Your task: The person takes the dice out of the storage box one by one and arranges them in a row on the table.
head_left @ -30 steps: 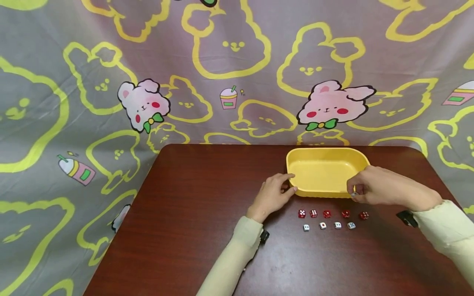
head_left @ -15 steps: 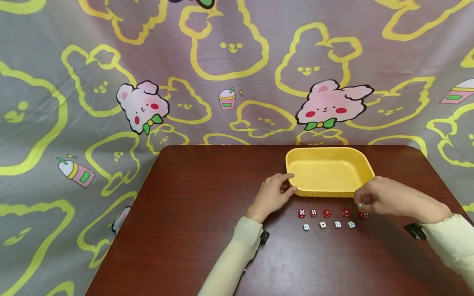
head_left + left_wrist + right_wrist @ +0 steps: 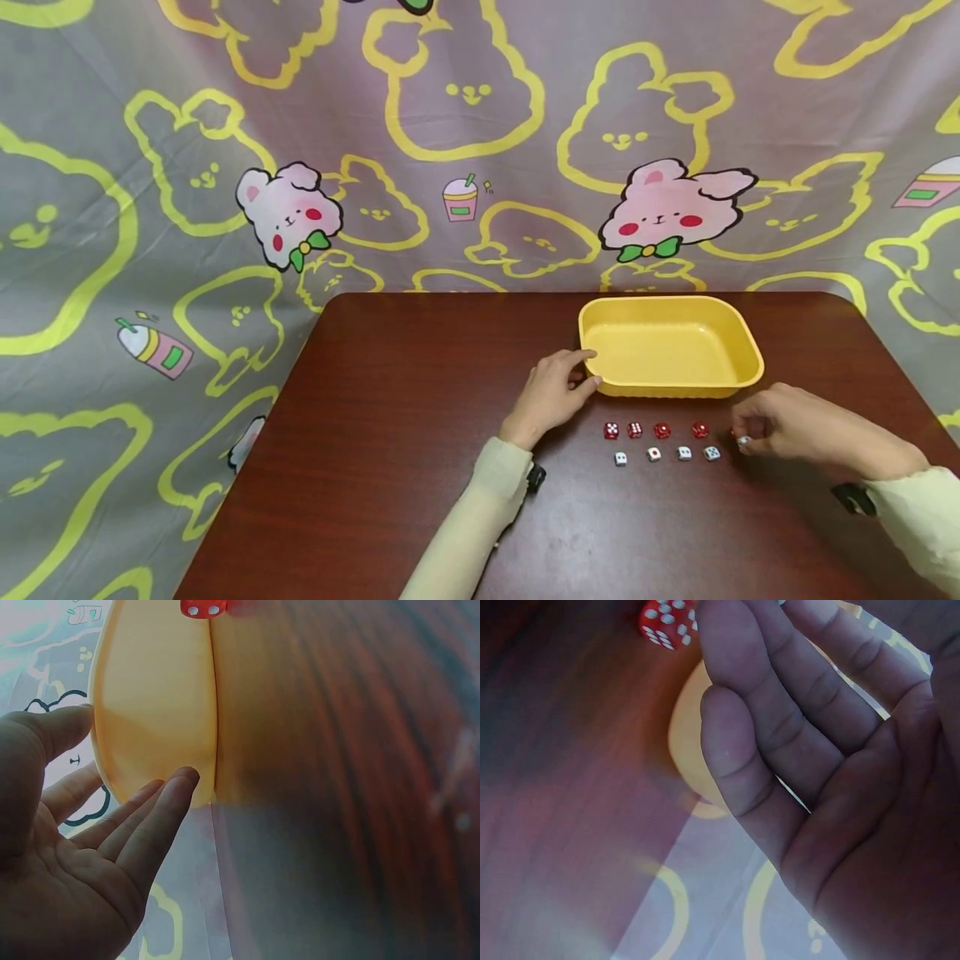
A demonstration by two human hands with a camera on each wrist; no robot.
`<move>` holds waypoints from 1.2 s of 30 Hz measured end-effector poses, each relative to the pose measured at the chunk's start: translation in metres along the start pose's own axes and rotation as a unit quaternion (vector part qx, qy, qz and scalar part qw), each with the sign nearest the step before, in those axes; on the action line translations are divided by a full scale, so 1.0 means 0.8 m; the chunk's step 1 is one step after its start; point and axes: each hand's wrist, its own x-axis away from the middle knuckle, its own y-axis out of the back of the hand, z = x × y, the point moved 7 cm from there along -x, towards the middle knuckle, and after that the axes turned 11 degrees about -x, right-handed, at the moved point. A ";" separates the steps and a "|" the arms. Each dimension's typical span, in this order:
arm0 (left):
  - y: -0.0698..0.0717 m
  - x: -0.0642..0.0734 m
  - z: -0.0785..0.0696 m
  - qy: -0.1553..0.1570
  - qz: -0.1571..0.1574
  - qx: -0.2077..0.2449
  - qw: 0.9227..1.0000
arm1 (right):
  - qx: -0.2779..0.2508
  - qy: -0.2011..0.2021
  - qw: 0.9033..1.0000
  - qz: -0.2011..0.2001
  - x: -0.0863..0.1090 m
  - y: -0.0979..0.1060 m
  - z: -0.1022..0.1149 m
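My left hand (image 3: 553,393) holds the near left corner of a yellow plastic tub (image 3: 675,390), thumb at the front rim and a finger over the edge. In the left wrist view its other fingers lie loosely against the tub wall (image 3: 157,690). A small white die (image 3: 743,443) is pinched by my right hand (image 3: 791,425), low over the table right of the rows. That hand mostly covers a red die, seen more clearly in the right wrist view as a red die (image 3: 667,622) with white pips.
Several red dice (image 3: 635,430) line up in front of the tub. A nearer row holds several white dice (image 3: 654,454). The brown table (image 3: 420,367) reaches back to a cartoon-printed curtain (image 3: 525,125).
My right hand has moved from the tub's front right rim toward me and slightly right, carrying the white die down beside the rows. My left hand has stayed at the tub corner.
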 end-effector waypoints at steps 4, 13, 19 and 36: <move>0.002 -0.001 0.000 -0.002 -0.004 0.001 1.000 | -0.014 -0.006 1.000 0.009 0.004 -0.009 -0.005; 0.005 -0.001 -0.001 -0.005 -0.007 -0.005 1.000 | -0.023 -0.016 0.999 0.020 0.008 -0.021 -0.010; 0.004 0.000 -0.001 -0.005 -0.008 -0.012 1.000 | -0.004 -0.008 1.000 0.015 0.008 -0.023 -0.007; 0.001 -0.001 -0.002 -0.007 -0.004 -0.004 1.000 | 0.003 -0.053 0.998 0.017 0.017 -0.028 -0.015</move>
